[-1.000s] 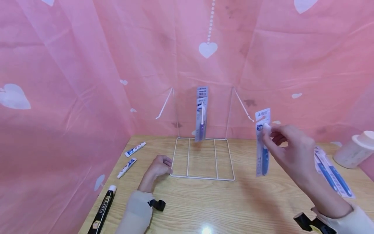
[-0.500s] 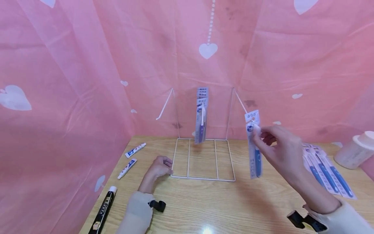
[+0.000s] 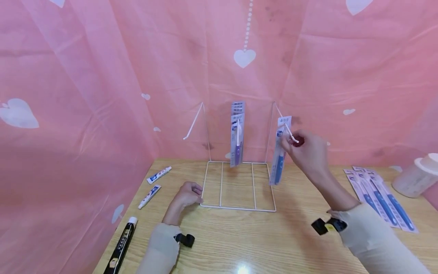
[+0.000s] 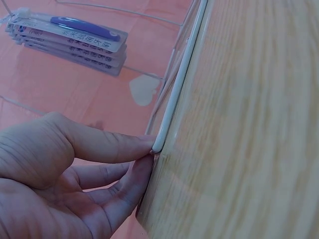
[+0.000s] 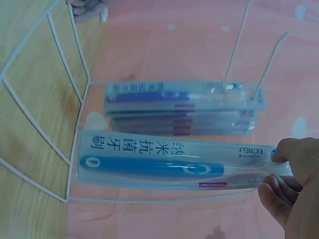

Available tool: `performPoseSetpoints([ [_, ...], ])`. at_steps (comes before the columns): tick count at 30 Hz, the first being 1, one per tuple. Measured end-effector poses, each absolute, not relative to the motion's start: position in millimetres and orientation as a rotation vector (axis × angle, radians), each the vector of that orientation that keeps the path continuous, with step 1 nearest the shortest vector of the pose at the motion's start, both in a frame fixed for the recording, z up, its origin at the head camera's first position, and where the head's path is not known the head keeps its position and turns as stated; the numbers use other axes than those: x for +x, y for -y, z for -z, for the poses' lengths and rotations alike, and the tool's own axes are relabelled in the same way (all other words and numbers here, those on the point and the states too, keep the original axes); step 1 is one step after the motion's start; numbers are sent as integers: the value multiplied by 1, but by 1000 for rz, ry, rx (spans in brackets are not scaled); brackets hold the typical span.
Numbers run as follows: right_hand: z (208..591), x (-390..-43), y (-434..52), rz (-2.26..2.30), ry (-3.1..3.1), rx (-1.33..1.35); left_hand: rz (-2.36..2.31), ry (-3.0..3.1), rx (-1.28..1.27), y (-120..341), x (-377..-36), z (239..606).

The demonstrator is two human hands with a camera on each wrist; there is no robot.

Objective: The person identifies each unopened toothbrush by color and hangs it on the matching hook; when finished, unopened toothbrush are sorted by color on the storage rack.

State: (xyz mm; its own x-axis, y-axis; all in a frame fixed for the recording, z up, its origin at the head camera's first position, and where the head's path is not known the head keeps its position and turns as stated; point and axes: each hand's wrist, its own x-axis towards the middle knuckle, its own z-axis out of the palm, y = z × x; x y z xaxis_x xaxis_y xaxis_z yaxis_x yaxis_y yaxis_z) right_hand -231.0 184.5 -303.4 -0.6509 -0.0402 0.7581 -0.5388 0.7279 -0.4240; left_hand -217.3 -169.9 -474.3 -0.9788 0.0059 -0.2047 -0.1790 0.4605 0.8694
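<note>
Blue toothbrush pack, pinched by right hand at the wire rack hook — could miss; left hand grips the rack's corner.

So the wire rack sits mid-table, toward the back. Left hand is at its front-left corner, right hand up at the right hook with a toothbrush pack. More packs hang on the middle hook. Small tubes lie left, a bigger tube nearer, spare packs and a jar right.
</note>
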Motion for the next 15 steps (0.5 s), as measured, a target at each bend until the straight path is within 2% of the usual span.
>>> performPoseSetpoints([
  [8, 296, -276, -172, -828, 2182, 371, -1528, -2523, -147, 171, -217, 475],
  [15, 298, -301, -170, -804, 2197, 292, -1535, -2525, -134, 171, -219, 476],
])
